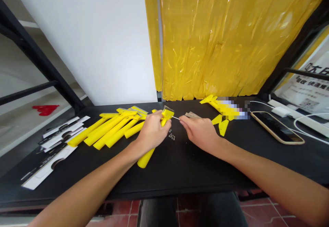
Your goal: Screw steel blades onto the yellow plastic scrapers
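Note:
My left hand (151, 132) is closed around a yellow scraper (146, 158), its head up and its long handle slanting down toward me. A flat blade edge shows at the top of the head. In my closed right hand (200, 131) is a thin screwdriver (175, 118); its metal shaft points left and its tip meets the scraper head. My fingers hide the screwdriver's handle. Between my hands, several small screws or nuts (171, 136) lie loose on the black table (180, 175). Behind my right hand lies a small stack of flat greyish pieces (192, 115).
Several yellow scrapers (102, 134) lie in a row at left, beside white-and-black card sleeves (51, 167). Loose yellow head pieces (223, 127) lie right of my right hand. Farther right are a phone (277, 127) and a power strip (300, 117) with white cables. A yellow plastic curtain (218, 48) hangs behind.

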Motion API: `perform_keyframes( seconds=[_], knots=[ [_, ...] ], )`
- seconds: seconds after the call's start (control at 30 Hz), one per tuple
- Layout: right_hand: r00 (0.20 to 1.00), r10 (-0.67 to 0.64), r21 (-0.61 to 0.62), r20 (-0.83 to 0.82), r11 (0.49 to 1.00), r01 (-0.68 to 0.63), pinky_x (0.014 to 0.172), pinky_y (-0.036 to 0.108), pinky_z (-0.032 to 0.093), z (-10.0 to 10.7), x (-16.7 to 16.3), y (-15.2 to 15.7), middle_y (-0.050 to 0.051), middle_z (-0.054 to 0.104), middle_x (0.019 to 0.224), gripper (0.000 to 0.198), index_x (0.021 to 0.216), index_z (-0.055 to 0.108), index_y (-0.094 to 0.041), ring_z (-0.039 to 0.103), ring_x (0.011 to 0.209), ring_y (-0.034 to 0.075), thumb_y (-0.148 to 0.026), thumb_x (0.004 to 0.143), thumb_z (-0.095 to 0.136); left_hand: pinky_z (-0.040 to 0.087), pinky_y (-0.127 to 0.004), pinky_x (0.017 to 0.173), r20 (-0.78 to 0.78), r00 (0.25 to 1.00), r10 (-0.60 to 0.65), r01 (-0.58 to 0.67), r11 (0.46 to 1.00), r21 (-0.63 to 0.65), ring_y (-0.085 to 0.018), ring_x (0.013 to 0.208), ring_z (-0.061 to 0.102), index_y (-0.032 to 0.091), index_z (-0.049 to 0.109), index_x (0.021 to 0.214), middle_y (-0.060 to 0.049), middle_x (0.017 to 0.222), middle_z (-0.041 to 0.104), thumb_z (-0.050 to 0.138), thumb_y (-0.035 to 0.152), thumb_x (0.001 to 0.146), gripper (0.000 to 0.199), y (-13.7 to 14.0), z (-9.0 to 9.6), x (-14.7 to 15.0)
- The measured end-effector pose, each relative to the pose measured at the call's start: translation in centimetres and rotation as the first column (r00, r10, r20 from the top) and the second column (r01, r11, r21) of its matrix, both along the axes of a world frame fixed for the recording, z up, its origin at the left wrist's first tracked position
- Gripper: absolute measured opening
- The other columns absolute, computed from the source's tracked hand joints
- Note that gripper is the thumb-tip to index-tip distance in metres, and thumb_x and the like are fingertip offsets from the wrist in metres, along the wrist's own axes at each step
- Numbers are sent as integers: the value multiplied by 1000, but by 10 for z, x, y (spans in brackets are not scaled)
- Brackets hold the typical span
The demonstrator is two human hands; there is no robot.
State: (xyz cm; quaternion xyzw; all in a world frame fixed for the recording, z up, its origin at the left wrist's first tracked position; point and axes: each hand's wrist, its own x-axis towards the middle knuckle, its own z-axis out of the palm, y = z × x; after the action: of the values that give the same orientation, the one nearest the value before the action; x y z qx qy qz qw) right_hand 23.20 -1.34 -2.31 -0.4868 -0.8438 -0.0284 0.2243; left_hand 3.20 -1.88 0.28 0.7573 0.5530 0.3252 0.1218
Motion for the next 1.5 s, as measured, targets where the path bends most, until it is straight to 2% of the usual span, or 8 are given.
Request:
perform_keyframes(
  seconds=[0.13,0.3,0.4,0.5,0.73,0.93,1.13,1.5],
  knots=[
    [892,43,-391,-450,889,-239,52,25,29,5,0,3,-2,51,65,23,85,58,-23,46,57,13,-34,99,44,40,-29,62,-7,999,-32,33,999,20,-16,63,55,21,47,60,-2,65,57,58,29,88,32,-2,0,1],
    [586,-317,-666,-746,331,-669,37,22,6,9,8,9,-11,26,55,19,89,50,-24,9,41,7,-42,94,54,38,-27,59,2,993,-116,115,986,120,-15,63,54,19,51,63,0,71,57,59,24,88,27,2,1,-4],
    [513,-397,-607,-761,158,-779,36,21,6,9,11,12,-12,22,56,18,89,48,-25,4,42,6,-40,93,57,38,-26,58,17,979,-201,196,970,145,-14,64,54,18,57,70,0,74,58,57,23,89,21,6,3,-8],
    [540,-310,-615,-783,252,-747,37,21,8,8,10,15,-11,23,56,21,90,51,-25,7,42,6,-44,93,56,38,-26,57,41,970,-239,232,964,131,-14,62,55,17,62,75,-1,74,61,57,27,90,19,11,3,-12],
    [951,-110,-311,-288,950,16,63,28,40,11,40,53,4,68,77,31,102,73,-23,59,68,18,-48,88,62,33,-27,50,23,989,145,-145,989,32,-13,46,50,20,51,62,1,56,54,67,39,83,33,31,10,-32],
    [798,-601,-52,48,796,602,70,36,44,11,106,96,12,74,96,37,100,77,-24,68,90,32,-54,83,62,37,-30,55,-150,954,258,-270,961,-63,-20,58,61,17,67,87,-3,68,61,75,44,74,31,57,13,-70],
    [711,-664,-94,233,712,696,75,40,49,0,126,108,17,72,112,52,113,73,-19,68,101,36,-57,77,69,44,-33,68,-173,958,228,-244,967,-77,-26,81,66,21,39,153,-6,90,70,79,47,70,96,68,2,-83],
    [746,-649,-166,150,727,666,71,39,47,13,118,101,15,72,97,34,89,74,-18,68,92,34,-46,71,71,47,-42,84,-450,883,130,-193,976,-98,-34,104,65,23,64,132,-13,112,71,64,48,83,54,59,-2,-82]
  ],
)
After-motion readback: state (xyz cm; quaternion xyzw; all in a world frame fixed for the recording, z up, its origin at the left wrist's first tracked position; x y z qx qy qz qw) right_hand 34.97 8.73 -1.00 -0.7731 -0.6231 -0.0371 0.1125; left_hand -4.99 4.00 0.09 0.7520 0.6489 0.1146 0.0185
